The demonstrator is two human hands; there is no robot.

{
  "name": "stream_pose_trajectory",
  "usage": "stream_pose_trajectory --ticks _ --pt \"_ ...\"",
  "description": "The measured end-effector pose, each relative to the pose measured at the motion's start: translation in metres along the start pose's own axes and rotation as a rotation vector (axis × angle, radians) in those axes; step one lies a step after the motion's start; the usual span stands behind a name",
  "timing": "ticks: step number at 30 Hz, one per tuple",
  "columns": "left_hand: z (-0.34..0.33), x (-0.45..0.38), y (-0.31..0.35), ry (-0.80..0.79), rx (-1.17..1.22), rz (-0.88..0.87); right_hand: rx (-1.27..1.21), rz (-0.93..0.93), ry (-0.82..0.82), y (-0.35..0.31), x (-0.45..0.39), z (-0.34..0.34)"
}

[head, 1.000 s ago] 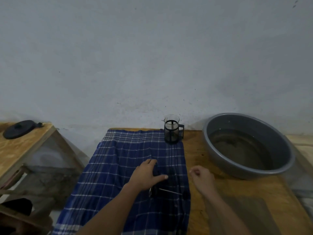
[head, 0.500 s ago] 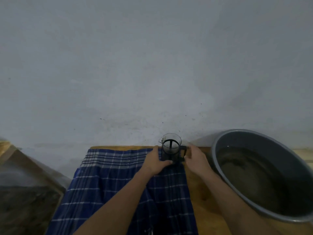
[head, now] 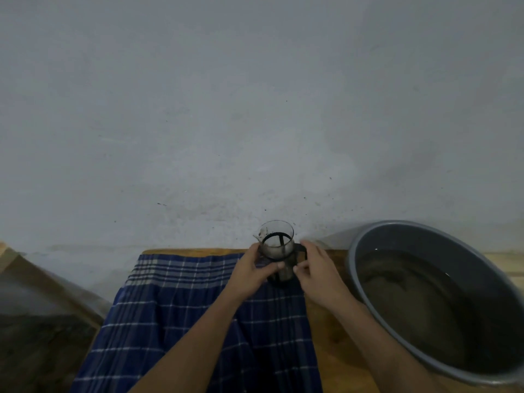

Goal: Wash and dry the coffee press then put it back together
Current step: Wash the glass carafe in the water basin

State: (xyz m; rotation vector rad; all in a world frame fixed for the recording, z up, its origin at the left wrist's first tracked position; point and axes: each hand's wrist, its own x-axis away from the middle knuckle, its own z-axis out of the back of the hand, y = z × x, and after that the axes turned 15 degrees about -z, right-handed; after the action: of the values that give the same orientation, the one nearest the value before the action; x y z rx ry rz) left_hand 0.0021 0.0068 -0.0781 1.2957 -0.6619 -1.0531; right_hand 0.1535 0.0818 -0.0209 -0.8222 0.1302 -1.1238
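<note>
The press (head: 277, 252), a glass beaker in a black frame with no lid on it, stands upright at the far edge of the worktop (head: 334, 330), on the far right corner of a blue checked cloth (head: 181, 302) and close to the grey wall (head: 255, 109). Its spout points left and its black handle points right.

The left hand (head: 249, 272) grips the press from the left, the fingers curled round the far side and the thumb laid across the near side of the frame. The right hand (head: 317, 273) comes in from the right at the handle: its thumb and fingertips are bent toward the frame, touching it low on the near side, with the upper fingers over the handle. Whether those upper fingers close round the handle cannot be told, as the hand is slightly blurred.

The cloth runs from the far edge of the worktop toward the near edge, under both forearms. To the right of the press, well apart from it, sits a large grey basin (head: 368, 239) holding murky water. At the far left, a second wooden surface (head: 42, 282) shows only as a blurred corner.
</note>
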Motion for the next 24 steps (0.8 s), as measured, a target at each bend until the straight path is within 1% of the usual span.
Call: stream_pose_trajectory --ticks 3,5,7,9,10,12,14,15,18,20,22,24 --pt "0.003 -0.003 0.034 -0.016 0.022 -0.074 -0.121 0.082 0.02 -0.002 0.013 0.026" --pt "-0.002 -0.005 0.061 -0.028 -0.015 -0.117 -0.204 0.115 0.002 0.0 0.027 0.05" --pt "-0.014 -0.008 0.091 -0.074 -0.084 -0.16 -0.298 0.115 -0.037 0.009 0.041 0.077" --pt "-0.033 -0.011 0.117 -0.142 -0.125 -0.199 -0.34 0.096 -0.08 0.026 0.053 0.107" --pt "-0.045 -0.013 0.127 -0.173 -0.145 -0.217 -0.345 0.085 -0.066 0.037 0.057 0.122" --pt "-0.076 -0.016 0.142 -0.221 -0.182 -0.245 -0.4 0.073 0.049 0.06 0.065 0.154" --pt "-0.108 -0.02 0.149 -0.262 -0.191 -0.243 -0.425 0.088 0.188 0.081 0.07 0.182" --pt "-0.127 -0.023 0.151 -0.292 -0.203 -0.242 -0.41 0.102 0.219 0.092 0.071 0.192" --pt "-0.174 -0.029 0.153 -0.39 -0.295 -0.246 -0.277 0.152 0.196 0.122 0.064 0.201" --pt "-0.204 -0.032 0.149 -0.466 -0.364 -0.204 -0.217 0.14 0.241 0.148 0.054 0.2" --pt "-0.228 -0.033 0.139 -0.523 -0.44 -0.14 -0.217 0.065 0.27 0.174 0.041 0.196" --pt "-0.241 -0.032 0.122 -0.536 -0.463 -0.068 -0.247 -0.026 0.243 0.19 0.03 0.189"
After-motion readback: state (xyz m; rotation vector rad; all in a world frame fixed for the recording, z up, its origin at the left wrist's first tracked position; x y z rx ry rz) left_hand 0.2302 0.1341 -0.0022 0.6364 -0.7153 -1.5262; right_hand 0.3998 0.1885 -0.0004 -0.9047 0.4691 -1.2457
